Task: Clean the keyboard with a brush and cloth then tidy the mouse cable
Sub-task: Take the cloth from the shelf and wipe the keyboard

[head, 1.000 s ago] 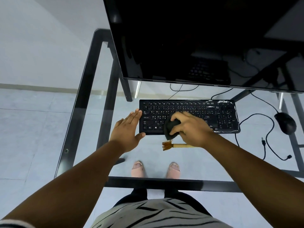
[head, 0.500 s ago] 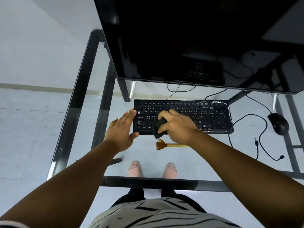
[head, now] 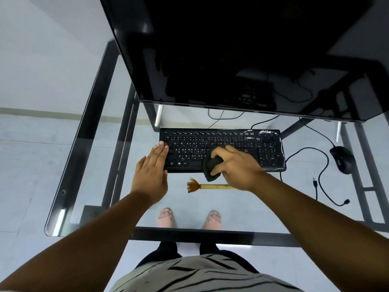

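Observation:
A black keyboard (head: 221,142) lies on the glass desk (head: 99,157) under the monitor. My right hand (head: 237,167) is closed around a bunched black cloth (head: 212,166), pressed against the keyboard's front edge near its middle. My left hand (head: 151,173) lies flat, fingers together, against the keyboard's left end. A wooden-handled brush (head: 207,185) with brown bristles rests on the glass just in front of the keyboard, partly under my right wrist. The black mouse (head: 343,159) sits at the right, its cable (head: 322,178) looping loose over the glass.
A large black monitor (head: 242,55) overhangs the back of the desk. Thin cables (head: 223,118) run behind the keyboard. The desk's black metal frame (head: 189,233) borders the glass. My feet show through the glass below.
My right hand with the cloth has slid a little along the keyboard's front edge. My left hand has moved further onto the keyboard's left end. The camera view has shifted.

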A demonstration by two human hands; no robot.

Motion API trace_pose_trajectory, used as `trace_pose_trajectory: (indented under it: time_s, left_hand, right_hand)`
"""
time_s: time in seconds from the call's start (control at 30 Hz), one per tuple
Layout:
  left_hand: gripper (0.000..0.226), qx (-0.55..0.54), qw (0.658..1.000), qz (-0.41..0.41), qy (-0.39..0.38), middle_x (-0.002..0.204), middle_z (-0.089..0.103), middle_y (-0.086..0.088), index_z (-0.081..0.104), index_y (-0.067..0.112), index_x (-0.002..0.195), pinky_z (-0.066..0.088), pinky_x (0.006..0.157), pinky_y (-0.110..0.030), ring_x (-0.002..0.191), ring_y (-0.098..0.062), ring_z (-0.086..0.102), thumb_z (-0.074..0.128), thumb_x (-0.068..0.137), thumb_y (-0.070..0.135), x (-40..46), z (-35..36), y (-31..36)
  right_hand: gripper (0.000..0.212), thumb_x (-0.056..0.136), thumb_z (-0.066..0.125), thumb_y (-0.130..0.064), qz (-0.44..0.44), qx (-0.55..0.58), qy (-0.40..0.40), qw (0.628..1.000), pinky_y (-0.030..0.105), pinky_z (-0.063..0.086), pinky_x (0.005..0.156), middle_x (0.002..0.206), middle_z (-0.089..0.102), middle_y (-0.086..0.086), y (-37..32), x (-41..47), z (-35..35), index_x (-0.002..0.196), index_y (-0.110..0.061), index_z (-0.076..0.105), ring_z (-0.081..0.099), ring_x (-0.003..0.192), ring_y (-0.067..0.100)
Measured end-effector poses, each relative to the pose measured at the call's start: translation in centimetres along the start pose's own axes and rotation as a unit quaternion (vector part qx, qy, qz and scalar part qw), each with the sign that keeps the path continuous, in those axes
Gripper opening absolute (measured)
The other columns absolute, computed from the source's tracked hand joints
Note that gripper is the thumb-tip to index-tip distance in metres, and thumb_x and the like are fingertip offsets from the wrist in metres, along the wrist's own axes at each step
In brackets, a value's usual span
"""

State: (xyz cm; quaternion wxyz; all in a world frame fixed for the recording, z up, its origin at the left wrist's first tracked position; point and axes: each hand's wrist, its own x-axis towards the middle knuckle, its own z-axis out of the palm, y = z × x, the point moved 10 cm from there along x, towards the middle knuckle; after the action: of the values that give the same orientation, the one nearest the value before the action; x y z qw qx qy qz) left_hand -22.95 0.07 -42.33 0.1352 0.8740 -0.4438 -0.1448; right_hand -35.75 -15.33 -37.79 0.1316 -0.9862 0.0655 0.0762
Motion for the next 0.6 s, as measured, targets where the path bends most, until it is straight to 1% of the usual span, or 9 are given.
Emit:
trace_pose_trajectory:
  time_s: [0.17,0.23,0.27,0.33,0.4,0.43,0.5,0.53,0.6]
  left_hand:
    - [0.065,-0.016,0.999,-0.035,0.023,0.161,0.012,0.002,0.014,0.019,0.153,0.013,0.12,-0.041,0.148,-0.016,0.009,0.039,0.094,0.015,-0.4,0.1,0.2]
    - [0.063,-0.032,0.998,-0.038,0.033,0.161,0.014,0.002,0.015,0.021,0.153,0.013,0.12,-0.041,0.148,-0.015,0.01,0.036,0.093,0.016,-0.2,0.0,0.8]
    - [0.062,-0.037,0.998,-0.033,0.038,0.161,0.015,0.003,0.016,0.021,0.153,0.014,0.12,-0.041,0.148,-0.015,0.011,0.033,0.093,0.019,-0.1,-0.1,1.2]
    - [0.058,-0.046,0.998,-0.014,0.048,0.16,0.018,0.003,0.019,0.022,0.152,0.015,0.119,-0.039,0.147,-0.015,0.014,0.029,0.095,0.024,0.5,-0.3,2.8]
    - [0.057,-0.049,0.998,0.005,0.047,0.16,0.016,0.005,0.02,0.022,0.152,0.013,0.119,-0.036,0.148,-0.014,0.012,0.028,0.096,0.027,1.2,-0.3,4.9]
    - [0.057,-0.05,0.998,0.013,0.041,0.16,0.013,0.006,0.019,0.022,0.153,0.01,0.119,-0.035,0.148,-0.013,0.01,0.028,0.096,0.027,1.5,-0.2,5.8]
    - [0.06,-0.042,0.999,0.026,0.023,0.16,0.007,0.009,0.016,0.023,0.153,0.005,0.118,-0.034,0.148,-0.011,0.005,0.028,0.095,0.029,1.9,0.4,7.4]
    - [0.061,-0.034,0.999,0.034,0.013,0.161,0.005,0.009,0.015,0.023,0.154,0.004,0.118,-0.034,0.148,-0.01,0.003,0.028,0.094,0.03,2.1,0.9,8.2]
    - [0.062,-0.018,0.999,0.047,-0.004,0.161,0.003,0.01,0.014,0.024,0.154,0.004,0.118,-0.035,0.148,-0.01,0.002,0.029,0.094,0.031,2.2,1.8,9.2]
  right_hand:
    - [0.031,0.081,0.064,-0.007,0.058,-0.007,0.022,0.998,0.032,0.051,0.057,0.115,0.053,-0.011,5.2,-4.4,-0.7,0.082,-0.037,0.074,0.05,0.098,0.02]
    - [0.032,0.078,0.064,-0.006,0.085,0.013,0.05,0.995,0.033,0.052,0.06,0.114,0.053,-0.011,7.0,-5.9,-1.1,0.082,-0.036,0.074,0.053,0.098,0.02]
    - [0.033,0.077,0.063,-0.005,0.105,0.043,0.072,0.991,0.032,0.053,0.065,0.113,0.052,-0.012,7.7,-6.3,-1.1,0.082,-0.035,0.074,0.054,0.098,0.019]
    - [0.036,0.077,0.061,0.001,0.171,0.152,0.14,0.963,0.026,0.05,0.077,0.108,0.05,-0.01,9.4,-7.3,-1.4,0.083,-0.031,0.075,0.055,0.096,0.013]
    - [0.034,0.076,0.063,0.005,0.243,0.24,0.219,0.914,0.013,0.043,0.085,0.104,0.049,-0.007,11.0,-8.9,-1.8,0.084,-0.025,0.076,0.054,0.095,0.001]
    - [0.029,0.076,0.067,0.003,0.272,0.258,0.242,0.895,0.009,0.041,0.087,0.103,0.048,-0.007,11.4,-9.6,-1.7,0.086,-0.023,0.076,0.053,0.095,-0.002]
    - [0.02,0.074,0.08,-0.011,0.305,0.258,0.248,0.883,0.009,0.043,0.087,0.104,0.048,-0.007,11.4,-10.6,-1.2,0.088,-0.023,0.076,0.053,0.092,-0.002]
    - [0.02,0.071,0.084,-0.018,0.317,0.246,0.241,0.884,0.01,0.044,0.085,0.105,0.048,-0.008,11.2,-11.2,-0.7,0.089,-0.024,0.075,0.054,0.091,-0.001]
    - [0.022,0.072,0.084,-0.018,0.326,0.223,0.243,0.886,0.012,0.047,0.082,0.106,0.048,-0.01,10.1,-11.7,0.2,0.092,-0.024,0.076,0.055,0.085,-0.002]
